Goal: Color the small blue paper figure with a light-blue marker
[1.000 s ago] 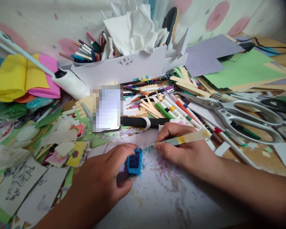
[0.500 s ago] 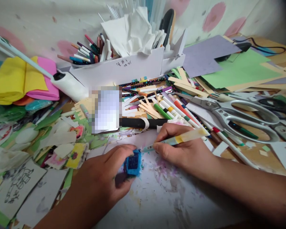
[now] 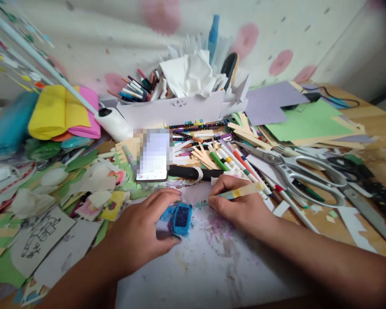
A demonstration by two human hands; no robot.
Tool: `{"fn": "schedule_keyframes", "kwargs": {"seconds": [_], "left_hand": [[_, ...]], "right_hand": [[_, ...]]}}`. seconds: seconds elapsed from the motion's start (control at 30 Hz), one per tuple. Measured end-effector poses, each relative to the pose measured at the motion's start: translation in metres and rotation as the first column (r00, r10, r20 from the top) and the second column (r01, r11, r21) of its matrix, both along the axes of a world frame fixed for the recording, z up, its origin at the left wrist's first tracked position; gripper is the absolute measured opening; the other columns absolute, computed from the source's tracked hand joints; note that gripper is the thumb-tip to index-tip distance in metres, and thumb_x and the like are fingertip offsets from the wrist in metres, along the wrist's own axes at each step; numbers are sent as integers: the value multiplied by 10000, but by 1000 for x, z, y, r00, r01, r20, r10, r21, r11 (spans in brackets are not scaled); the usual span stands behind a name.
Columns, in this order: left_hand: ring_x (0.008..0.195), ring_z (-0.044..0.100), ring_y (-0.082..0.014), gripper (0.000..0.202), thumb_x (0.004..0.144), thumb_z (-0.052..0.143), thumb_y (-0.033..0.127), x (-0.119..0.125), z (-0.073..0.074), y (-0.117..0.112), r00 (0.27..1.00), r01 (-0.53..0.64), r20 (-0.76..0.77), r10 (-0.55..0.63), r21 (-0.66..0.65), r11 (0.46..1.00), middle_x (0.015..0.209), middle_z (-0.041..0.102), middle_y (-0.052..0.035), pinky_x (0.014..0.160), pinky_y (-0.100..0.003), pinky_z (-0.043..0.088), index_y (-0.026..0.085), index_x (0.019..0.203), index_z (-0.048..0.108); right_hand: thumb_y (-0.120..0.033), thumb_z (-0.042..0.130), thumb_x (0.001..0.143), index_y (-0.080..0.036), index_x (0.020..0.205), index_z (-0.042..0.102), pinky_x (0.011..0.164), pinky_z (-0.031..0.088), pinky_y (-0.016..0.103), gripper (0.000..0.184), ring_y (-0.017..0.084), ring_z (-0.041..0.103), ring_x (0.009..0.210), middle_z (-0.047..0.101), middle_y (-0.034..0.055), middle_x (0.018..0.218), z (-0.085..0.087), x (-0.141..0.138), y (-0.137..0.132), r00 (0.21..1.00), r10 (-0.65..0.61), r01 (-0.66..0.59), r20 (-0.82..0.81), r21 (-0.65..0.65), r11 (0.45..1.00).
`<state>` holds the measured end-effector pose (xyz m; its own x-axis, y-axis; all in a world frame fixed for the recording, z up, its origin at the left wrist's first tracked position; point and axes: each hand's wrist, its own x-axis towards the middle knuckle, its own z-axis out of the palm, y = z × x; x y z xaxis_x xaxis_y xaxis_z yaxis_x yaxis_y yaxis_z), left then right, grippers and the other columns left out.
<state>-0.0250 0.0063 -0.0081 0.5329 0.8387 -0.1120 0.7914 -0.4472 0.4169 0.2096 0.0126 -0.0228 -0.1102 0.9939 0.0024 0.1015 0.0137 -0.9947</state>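
Note:
My left hand is closed round a small blue-painted block, pressing it onto a white sheet stained with purple ink. My right hand pinches a marker with a yellow and pale body. Its tip points left and sits just right of the block's upper edge. The two hands are almost touching above the sheet.
Large metal scissors lie to the right among loose markers and paper strips. A white box of pens and tissues stands at the back. A phone, a black tube, paper cut-outs and yellow and pink felt lie left.
The view has tilted up and pulled back, so more of the wall shows. Both hands keep their grips; the marker tip stays beside the block.

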Motion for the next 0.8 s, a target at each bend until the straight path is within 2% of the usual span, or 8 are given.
{"fn": "schedule_keyframes", "kwargs": {"seconds": [0.1, 0.2, 0.33, 0.5, 0.6, 0.67, 0.73, 0.8], "left_hand": [[1081, 588, -280, 608, 665, 713, 271, -5, 7, 5, 999, -37, -25, 37, 3, 999, 1283, 562, -39, 861, -361, 452, 300, 1224, 475], [1067, 576, -256, 528, 668, 720, 278, -10, 11, 10, 998, -54, -22, 54, -4, 999, 1239, 557, -33, 867, -340, 435, 276, 1159, 525], [965, 573, -231, 330, 710, 694, 316, -13, 9, 12, 996, -84, 0, 84, -20, 996, 1096, 574, -28, 817, -328, 420, 239, 1017, 601], [808, 527, -199, 67, 690, 651, 219, -9, 2, 10, 976, -157, 134, 169, -98, 983, 865, 551, -1, 714, -301, 372, 213, 740, 606], [739, 514, -166, 41, 697, 591, 178, -5, 2, 6, 954, -184, 215, 211, -139, 973, 859, 563, -6, 655, -272, 370, 196, 733, 595], [630, 484, -140, 83, 714, 559, 192, -2, 7, 3, 931, -205, 262, 252, -194, 959, 762, 548, 7, 566, -247, 346, 188, 790, 593], [518, 412, -118, 85, 722, 545, 217, 2, 15, -2, 909, -212, 302, 288, -262, 942, 608, 463, 48, 492, -230, 288, 183, 794, 575], [485, 385, -109, 60, 705, 555, 231, 5, 26, -7, 889, -193, 343, 305, -323, 927, 543, 401, 72, 473, -224, 262, 186, 743, 543]], "right_hand": [[-175, 636, 609, -178, 527, 556, 428, 371, 215, 114, 92, 459, 445, 519, -43, 485, -6, 0, -1, 968, -73, 43, -240, -128, 991], [-197, 664, 585, -192, 531, 544, 447, 459, 256, 132, 107, 489, 427, 515, -52, 469, -5, 1, -2, 851, -168, 50, -497, -242, 969], [-215, 677, 631, -187, 553, 563, 475, 489, 253, 141, 97, 497, 444, 521, -47, 494, -1, 4, -4, 804, -181, 114, -566, -152, 982], [-230, 604, 773, -203, 660, 545, 495, 483, 242, 131, 84, 476, 425, 510, -69, 499, -7, 14, -2, 903, -88, 134, -420, 82, 988], [-244, 610, 818, -215, 774, 580, 500, 468, 242, 61, 103, 512, 474, 555, -57, 565, -7, 18, -2, 944, 10, 54, -331, 184, 982], [-227, 656, 800, -212, 856, 640, 563, 476, 260, 60, 133, 571, 589, 618, -16, 673, -2, 20, -5, 967, 94, -32, -237, 254, 967], [-190, 650, 802, -207, 930, 680, 686, 485, 299, 133, 170, 602, 740, 647, 33, 812, 3, 21, -9, 980, 199, -182, -1, 396, 900], [-145, 602, 813, -211, 1034, 673, 791, 470, 336, 241, 204, 594, 880, 634, 72, 961, 8, 21, -12, 904, 243, -400, 353, 493, 773]]}}
